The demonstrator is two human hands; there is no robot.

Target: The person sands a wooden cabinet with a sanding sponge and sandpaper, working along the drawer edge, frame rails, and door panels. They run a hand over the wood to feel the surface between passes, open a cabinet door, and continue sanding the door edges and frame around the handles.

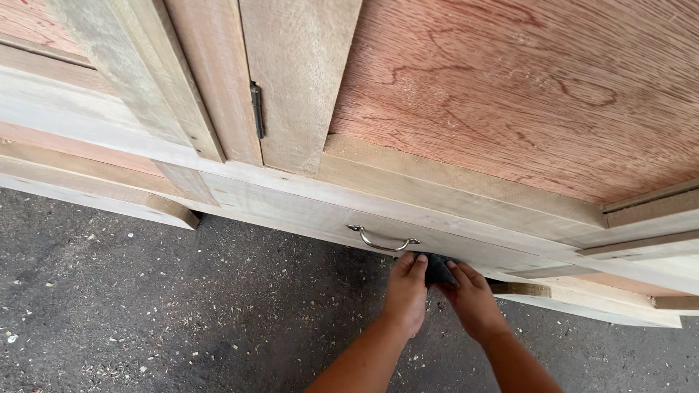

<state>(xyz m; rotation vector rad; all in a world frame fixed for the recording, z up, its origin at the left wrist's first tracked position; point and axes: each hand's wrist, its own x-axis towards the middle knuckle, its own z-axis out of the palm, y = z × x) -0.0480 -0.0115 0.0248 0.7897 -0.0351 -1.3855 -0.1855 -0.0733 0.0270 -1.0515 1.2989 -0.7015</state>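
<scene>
Below the metal handle [383, 241], at six o'clock, a dark sanding pad [438, 271] is pressed against the drawer front [291, 215]. It is pinched by the fingers of the left hand [405, 294] and right hand [475, 300].

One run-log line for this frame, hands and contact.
left hand: on dark pad | right hand: on same pad | pad: under drawer front, below metal handle

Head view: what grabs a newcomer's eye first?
Both hands, left hand and right hand, press a dark sanding pad against the lower edge of an unfinished wooden cabinet, just below its metal drawer handle. Above spreads a reddish plywood door panel; sawdust flecks the asphalt ground.
</scene>
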